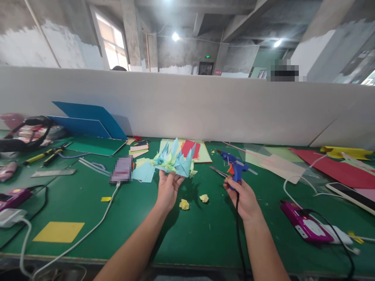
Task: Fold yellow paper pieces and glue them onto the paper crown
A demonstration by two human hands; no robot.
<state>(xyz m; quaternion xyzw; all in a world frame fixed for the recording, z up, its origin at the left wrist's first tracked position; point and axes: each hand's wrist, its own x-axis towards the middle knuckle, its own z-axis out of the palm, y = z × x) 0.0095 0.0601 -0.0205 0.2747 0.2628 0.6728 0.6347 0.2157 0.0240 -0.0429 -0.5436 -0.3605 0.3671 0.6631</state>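
Note:
A folded paper piece [175,162] of pointed light-blue and green shapes is held up over the table by my left hand [167,187]. Fingers of that hand are closed on its underside. My right hand [241,197] grips a blue hot glue gun [238,167] by its handle, low down. The gun has an orange trigger and points left and away from me, apart from the paper piece. Its black cord hangs down past my wrist. Scissors [218,171] show beside the right fingers, their handles hidden. Two small yellow folded paper pieces [184,204] lie between my hands.
Coloured sheets [205,156] lie behind the paper piece. A phone [121,170] on a white cable and blue boards [88,121] are at left. Purple power strips [307,224], more cables and a red sheet [331,168] are at right. A white partition [187,105] closes off the green table's back.

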